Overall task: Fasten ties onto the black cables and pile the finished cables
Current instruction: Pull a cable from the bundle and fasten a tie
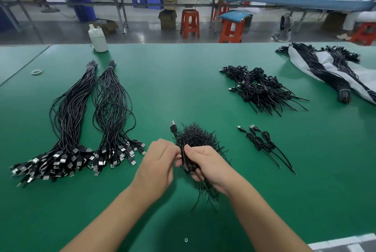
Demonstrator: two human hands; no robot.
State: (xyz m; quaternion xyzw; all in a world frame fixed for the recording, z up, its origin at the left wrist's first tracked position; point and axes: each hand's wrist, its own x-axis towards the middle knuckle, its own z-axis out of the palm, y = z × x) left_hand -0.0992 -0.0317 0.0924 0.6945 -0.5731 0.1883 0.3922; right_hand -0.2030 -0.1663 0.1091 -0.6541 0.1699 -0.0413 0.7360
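Head view: left hand [157, 162] and right hand [207, 167] both pinching one coiled black cable [186, 160].

Bare mat [175, 89] centre – cable bundles [85, 121] left, tied pile [262, 89] right.

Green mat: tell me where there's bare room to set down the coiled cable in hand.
Free: the middle of the green mat, between the two long cable bundles and the finished pile; also right of the two tied cables. Crowded: the tie heap under both hands.
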